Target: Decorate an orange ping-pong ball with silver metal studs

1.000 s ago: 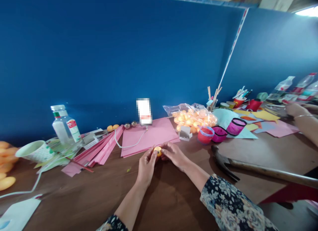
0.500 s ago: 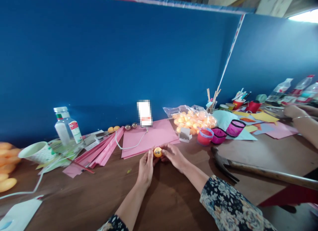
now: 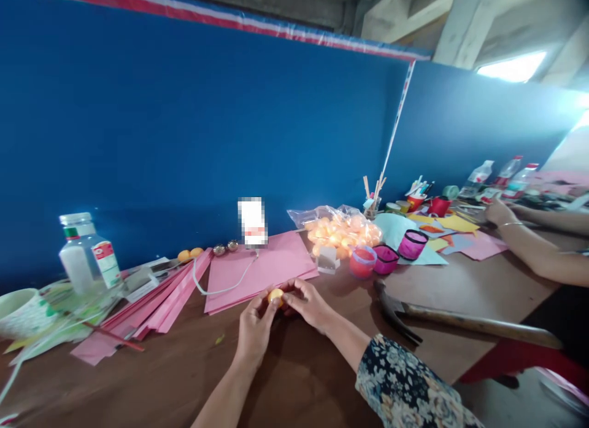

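Observation:
A small orange ball [image 3: 275, 295], like a table tennis ball, is pinched between the fingertips of both my hands just above the brown table [image 3: 193, 379]. My left hand [image 3: 254, 326] closes on its left side, the thumb lying over its front. From the right, my right hand [image 3: 307, 302] grips it with thumb and bent fingers. The thumb hides part of the ball's front. Just behind my hands lies a stack of pink paper [image 3: 262, 265], with a white cable [image 3: 225, 291] across it.
A hammer [image 3: 478, 320] lies to the right. Behind are a clear bag of orange balls [image 3: 343, 231], a red cup [image 3: 362, 262] and magenta containers [image 3: 413, 244]. Folded pink paper strips [image 3: 172, 302] and glass bottles [image 3: 78, 256] stand left. A co-worker's arm [image 3: 529, 247] reaches in at right.
The view has shifted, so the table's things appear further left and lower. Two small eye-like dots visible on the ball earlier are out of sight; my left thumb now covers its front.

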`<state>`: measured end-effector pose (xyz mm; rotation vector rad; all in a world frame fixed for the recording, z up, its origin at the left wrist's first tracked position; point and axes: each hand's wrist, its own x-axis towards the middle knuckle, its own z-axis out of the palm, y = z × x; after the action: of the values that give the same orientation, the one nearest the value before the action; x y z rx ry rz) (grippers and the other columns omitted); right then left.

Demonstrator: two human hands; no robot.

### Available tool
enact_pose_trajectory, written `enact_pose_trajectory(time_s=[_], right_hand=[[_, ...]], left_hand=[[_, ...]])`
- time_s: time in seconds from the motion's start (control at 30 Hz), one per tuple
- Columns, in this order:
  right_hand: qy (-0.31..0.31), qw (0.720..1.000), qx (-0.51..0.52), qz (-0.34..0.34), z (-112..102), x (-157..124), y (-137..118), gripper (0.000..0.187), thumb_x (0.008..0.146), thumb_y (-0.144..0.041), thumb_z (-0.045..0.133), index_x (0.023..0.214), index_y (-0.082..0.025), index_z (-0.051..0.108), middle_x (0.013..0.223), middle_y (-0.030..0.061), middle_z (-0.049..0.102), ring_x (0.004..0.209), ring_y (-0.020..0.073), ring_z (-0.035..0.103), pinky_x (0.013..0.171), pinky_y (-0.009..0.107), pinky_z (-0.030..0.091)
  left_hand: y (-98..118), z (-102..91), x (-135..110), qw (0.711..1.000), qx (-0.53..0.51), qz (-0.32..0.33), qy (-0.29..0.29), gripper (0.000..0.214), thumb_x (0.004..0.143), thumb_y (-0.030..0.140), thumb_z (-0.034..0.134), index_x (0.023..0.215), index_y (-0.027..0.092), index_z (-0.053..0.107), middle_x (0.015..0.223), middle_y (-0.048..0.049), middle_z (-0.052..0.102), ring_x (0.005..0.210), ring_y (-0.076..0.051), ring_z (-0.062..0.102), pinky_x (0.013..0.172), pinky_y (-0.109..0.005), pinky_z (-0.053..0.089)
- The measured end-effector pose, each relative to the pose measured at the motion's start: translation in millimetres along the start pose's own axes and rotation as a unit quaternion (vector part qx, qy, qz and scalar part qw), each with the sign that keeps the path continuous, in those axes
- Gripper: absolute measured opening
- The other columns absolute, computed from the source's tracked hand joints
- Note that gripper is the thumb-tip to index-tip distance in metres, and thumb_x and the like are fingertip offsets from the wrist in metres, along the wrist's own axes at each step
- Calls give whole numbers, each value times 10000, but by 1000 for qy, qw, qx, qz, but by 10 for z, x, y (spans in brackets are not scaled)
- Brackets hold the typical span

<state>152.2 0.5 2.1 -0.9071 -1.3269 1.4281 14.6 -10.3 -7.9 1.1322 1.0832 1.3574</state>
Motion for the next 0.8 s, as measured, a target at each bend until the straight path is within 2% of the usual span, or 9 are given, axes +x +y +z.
enact_pose_trajectory(time_s=[0.13, 0.23, 0.27, 0.3, 0.37, 0.43, 0.57, 0.7, 0.8], right_hand=[[16, 996, -79, -31, -61, -3, -86, 257, 753, -387, 531, 895, -173, 516, 805, 14, 570, 641, 104, 557, 560, 222, 471], [43, 972, -220, -66, -310, 22, -335, 225, 804, -356, 447, 902, -167, 518, 721, 4, 557, 593, 98, 538, 540, 205, 437], [59, 951, -296, -66, -425, 37, -446, 229, 820, -339, 411, 913, -162, 523, 688, 4, 555, 579, 102, 533, 527, 203, 420], [86, 915, -391, -59, -541, 57, -560, 227, 829, -295, 385, 936, -159, 531, 711, 14, 570, 607, 106, 537, 548, 201, 406], [128, 785, -606, -5, -742, 106, -758, 220, 821, -235, 368, 883, -168, 568, 775, 27, 595, 685, 114, 537, 602, 202, 375], [124, 735, -666, 34, -857, 162, -872, 216, 795, -202, 389, 783, -151, 599, 737, 43, 606, 675, 132, 537, 595, 215, 351], [86, 691, -712, 93, -839, 270, -835, 131, 692, -114, 494, 701, -125, 624, 725, 78, 627, 678, 166, 565, 588, 224, 349], [66, 654, -743, 127, -768, 368, -723, 202, 662, -70, 515, 813, -130, 634, 849, 111, 639, 760, 199, 588, 626, 238, 373], [50, 639, -754, 142, -773, 421, -710, 236, 663, -79, 525, 861, -148, 634, 883, 113, 642, 803, 213, 593, 645, 244, 386]], left_hand=[[29, 13, 3, 998, 52, 7, -20, 454, 653, 351, 622, 1056, 148, 572, 1042, -81, 636, 970, -223, 574, 855, -346, 438], [29, 29, -6, 995, 92, 9, -25, 420, 650, 352, 622, 1018, 152, 592, 1026, -73, 643, 971, -216, 572, 866, -339, 428], [23, 35, -9, 995, 101, 11, -27, 417, 651, 351, 622, 1018, 156, 593, 1020, -71, 645, 964, -211, 575, 866, -334, 427], [18, 40, -13, 994, 106, 15, -29, 418, 653, 350, 620, 1023, 159, 591, 1013, -68, 647, 955, -205, 579, 862, -328, 428], [13, 47, -22, 992, 116, 24, -38, 419, 656, 349, 615, 1032, 166, 588, 992, -60, 653, 925, -196, 590, 847, -317, 434], [23, 50, -31, 990, 129, 34, -42, 410, 651, 350, 616, 1018, 167, 596, 969, -57, 659, 896, -192, 598, 832, -310, 438], [60, 48, -48, 987, 148, 48, -45, 388, 655, 357, 606, 993, 167, 607, 968, -60, 657, 887, -198, 598, 822, -316, 441], [69, 44, -57, 987, 145, 59, -45, 377, 665, 359, 593, 990, 167, 606, 973, -62, 654, 907, -202, 591, 828, -319, 437], [66, 46, -58, 988, 136, 55, -45, 384, 663, 356, 593, 997, 165, 603, 981, -66, 651, 917, -208, 587, 834, -329, 434]])
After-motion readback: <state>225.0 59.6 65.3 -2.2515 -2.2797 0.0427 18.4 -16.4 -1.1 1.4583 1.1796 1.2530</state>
